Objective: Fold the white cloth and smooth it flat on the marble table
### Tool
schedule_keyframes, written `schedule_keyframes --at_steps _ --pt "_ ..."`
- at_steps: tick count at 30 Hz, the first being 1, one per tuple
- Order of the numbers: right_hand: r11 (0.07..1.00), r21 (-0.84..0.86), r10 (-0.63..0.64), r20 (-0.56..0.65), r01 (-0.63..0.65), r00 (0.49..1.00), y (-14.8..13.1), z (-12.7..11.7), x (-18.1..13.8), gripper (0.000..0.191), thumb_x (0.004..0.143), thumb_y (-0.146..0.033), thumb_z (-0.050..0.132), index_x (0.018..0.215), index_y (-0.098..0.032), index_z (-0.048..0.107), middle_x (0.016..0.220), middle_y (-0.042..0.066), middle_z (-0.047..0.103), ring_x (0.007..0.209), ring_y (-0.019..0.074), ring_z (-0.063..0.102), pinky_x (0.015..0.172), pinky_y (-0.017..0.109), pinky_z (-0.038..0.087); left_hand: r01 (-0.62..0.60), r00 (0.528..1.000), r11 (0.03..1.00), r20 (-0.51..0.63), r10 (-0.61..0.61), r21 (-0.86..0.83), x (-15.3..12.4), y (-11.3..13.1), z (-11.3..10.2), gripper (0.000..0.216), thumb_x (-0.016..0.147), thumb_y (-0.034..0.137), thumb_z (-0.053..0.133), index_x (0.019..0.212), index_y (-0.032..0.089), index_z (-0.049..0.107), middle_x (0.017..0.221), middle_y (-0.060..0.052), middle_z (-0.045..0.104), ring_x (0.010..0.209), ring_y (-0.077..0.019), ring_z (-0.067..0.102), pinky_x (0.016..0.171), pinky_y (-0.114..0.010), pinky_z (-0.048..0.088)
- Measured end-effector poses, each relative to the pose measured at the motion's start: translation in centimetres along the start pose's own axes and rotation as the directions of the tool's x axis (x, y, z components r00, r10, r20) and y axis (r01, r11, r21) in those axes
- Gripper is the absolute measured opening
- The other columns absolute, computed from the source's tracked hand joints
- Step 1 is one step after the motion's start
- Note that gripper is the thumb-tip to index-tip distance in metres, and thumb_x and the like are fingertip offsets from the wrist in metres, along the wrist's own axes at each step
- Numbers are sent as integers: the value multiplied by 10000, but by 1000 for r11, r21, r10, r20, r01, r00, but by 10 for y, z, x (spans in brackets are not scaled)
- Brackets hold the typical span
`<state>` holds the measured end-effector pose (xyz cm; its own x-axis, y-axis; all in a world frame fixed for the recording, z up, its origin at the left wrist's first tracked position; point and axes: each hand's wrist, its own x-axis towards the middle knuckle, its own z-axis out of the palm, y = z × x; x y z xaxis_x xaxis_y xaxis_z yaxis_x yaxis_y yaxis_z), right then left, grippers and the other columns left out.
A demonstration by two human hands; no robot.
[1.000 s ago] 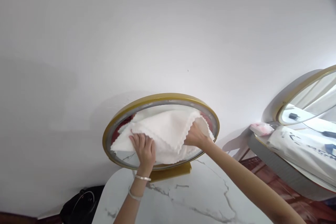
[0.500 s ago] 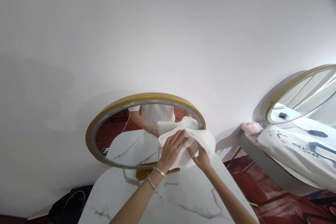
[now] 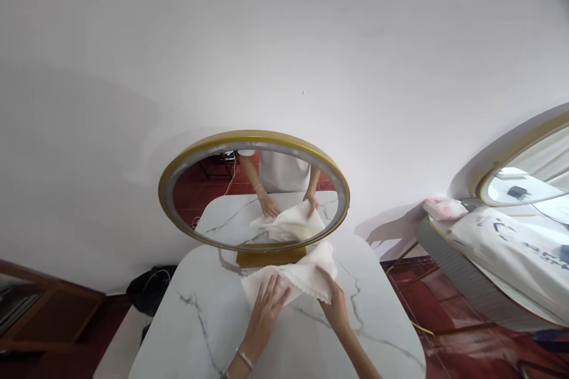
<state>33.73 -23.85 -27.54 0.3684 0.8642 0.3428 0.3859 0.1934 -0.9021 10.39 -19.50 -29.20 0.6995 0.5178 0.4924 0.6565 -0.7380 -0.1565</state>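
A white cloth (image 3: 309,272) with a wavy edge lies loosely folded on the white marble-patterned table (image 3: 182,314). My left hand (image 3: 265,307) rests flat on the cloth's left part with its fingers spread. At the right end, my right hand (image 3: 334,305) has its fingers closed on the cloth's edge. Just beyond both hands stands an oval-looking mirror (image 3: 253,137) with a gold rim, tilted back near the wall. Its gold base (image 3: 269,257) sits on the table, partly behind the cloth. Both hands and the cloth are reflected in the glass.
To the right stands another table (image 3: 462,278) with a white printed bag (image 3: 511,243), a pink-and-white packet (image 3: 443,209) and a second gold-rimmed mirror (image 3: 484,183). A black bag (image 3: 149,290) is left of my table. A wooden piece of furniture (image 3: 53,314) stands at far left.
Both hands and the cloth have come down from the mirror's right side onto the table in front of its base. The view has shifted, showing more on the left.
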Motion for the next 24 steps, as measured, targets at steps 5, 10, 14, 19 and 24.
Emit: schedule_keyframes --at_steps 5,10,14,19,24 --pt "998 -56 38 149 -30 988 -21 -15 6 277 889 -379 518 1046 -251 707 1007 77 742 925 288 701 787 377 579 218 970 963 -77 -232 -158 1 3 -13 421 932 261 508 1352 246 537 1541 -123 359 1411 -289 362 1100 -495 392" --pt "956 -288 -49 53 62 997 -40 -31 3 346 950 -451 451 969 -255 735 912 109 677 894 285 640 797 439 557 576 817 705 260 -515 -415 29 -29 -22 415 844 372 585 1224 206 603 1193 -116 689 1133 -287 633 1021 -538 442" --pt "895 -414 -207 -60 165 976 -54 -46 9 303 927 -425 500 844 -240 725 1086 136 628 993 302 585 826 485 525 611 791 576 447 -419 -542 37 -51 -37 221 849 339 528 984 234 669 1019 -59 741 967 -225 688 877 -371 531" --pt "961 -250 -110 37 116 993 -88 -69 15 212 911 -381 524 876 -209 644 847 69 702 752 212 656 692 325 536 566 824 550 391 -411 -615 31 -57 -92 239 892 440 489 935 229 591 948 -29 714 890 -188 681 811 -299 523" --pt "978 -183 -86 91 101 992 -129 -85 15 134 881 -352 573 892 -219 584 943 64 716 849 193 679 714 266 516 451 892 684 266 -365 -573 31 -61 -150 283 946 476 409 920 245 569 897 -7 677 680 -150 623 663 -261 501"
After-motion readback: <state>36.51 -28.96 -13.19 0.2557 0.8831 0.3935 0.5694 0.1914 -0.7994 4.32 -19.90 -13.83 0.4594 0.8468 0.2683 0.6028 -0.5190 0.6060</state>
